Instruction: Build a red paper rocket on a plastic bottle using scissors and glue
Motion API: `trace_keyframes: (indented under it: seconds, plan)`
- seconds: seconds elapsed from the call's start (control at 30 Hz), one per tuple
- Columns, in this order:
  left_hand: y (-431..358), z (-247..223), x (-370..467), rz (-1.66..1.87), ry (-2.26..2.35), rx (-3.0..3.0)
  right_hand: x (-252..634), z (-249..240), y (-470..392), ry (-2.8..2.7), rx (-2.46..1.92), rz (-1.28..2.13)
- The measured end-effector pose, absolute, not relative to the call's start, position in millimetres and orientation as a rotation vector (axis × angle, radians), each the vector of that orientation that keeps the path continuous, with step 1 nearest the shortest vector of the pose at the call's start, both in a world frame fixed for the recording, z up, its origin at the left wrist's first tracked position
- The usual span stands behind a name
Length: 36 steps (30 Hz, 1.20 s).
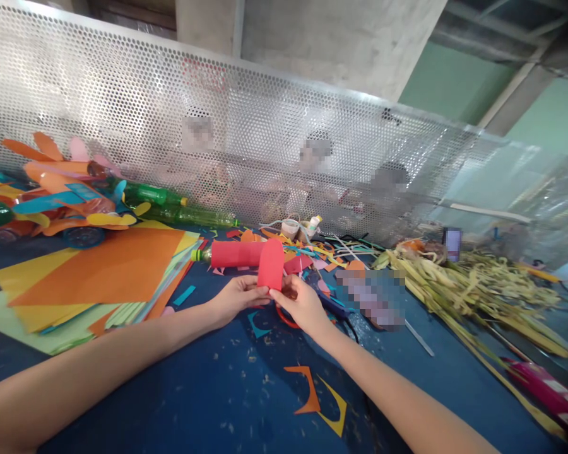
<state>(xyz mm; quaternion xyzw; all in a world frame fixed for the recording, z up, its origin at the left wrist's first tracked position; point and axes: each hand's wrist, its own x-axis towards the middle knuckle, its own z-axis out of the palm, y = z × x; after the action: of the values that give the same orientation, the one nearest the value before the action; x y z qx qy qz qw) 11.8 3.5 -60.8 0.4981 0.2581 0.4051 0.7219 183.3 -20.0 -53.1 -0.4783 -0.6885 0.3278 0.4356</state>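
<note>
Between my left hand [240,296] and my right hand [303,304] stands a red paper piece with a rounded top [271,265]. The fingers of both hands pinch its lower edge, one at each side. Just behind it, a plastic bottle wrapped in red paper [234,253] lies on its side, its yellow-green cap pointing left. Partly hidden under my right hand is a red ring-shaped handle [288,318], perhaps of scissors. A dark blue tool with a cord [332,307] lies right of that hand. Orange [312,392] and yellow [337,413] paper offcuts lie nearer me on the blue table [194,403].
Coloured paper sheets [99,268] are stacked at left, with paper-and-bottle models [76,195] and green bottles [146,194] behind. Paper scraps and white cups [291,228] lie farther back. Dried husks [473,277] spread at right. A perforated screen [265,120] stands behind; people show through it.
</note>
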Motion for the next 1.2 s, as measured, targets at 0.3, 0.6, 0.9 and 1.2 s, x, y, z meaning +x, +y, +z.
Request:
trace_keyframes:
  seconds: [0.3,0.6,0.9,1.2]
  plan:
    - [3,-64,12,0.91,0.572,1.122,177,-45,-30,-1.752,-1.247,0.655]
    - [-1,-60,13,1.012,0.608,1.292,174,-43,-36,-1.832,-1.359,0.437]
    - [2,-63,11,1.011,0.65,1.293,179,-49,-31,-1.885,-1.32,0.484]
    - [3,-61,14,1.014,0.684,1.289,184,-42,-27,-1.814,-1.336,0.64]
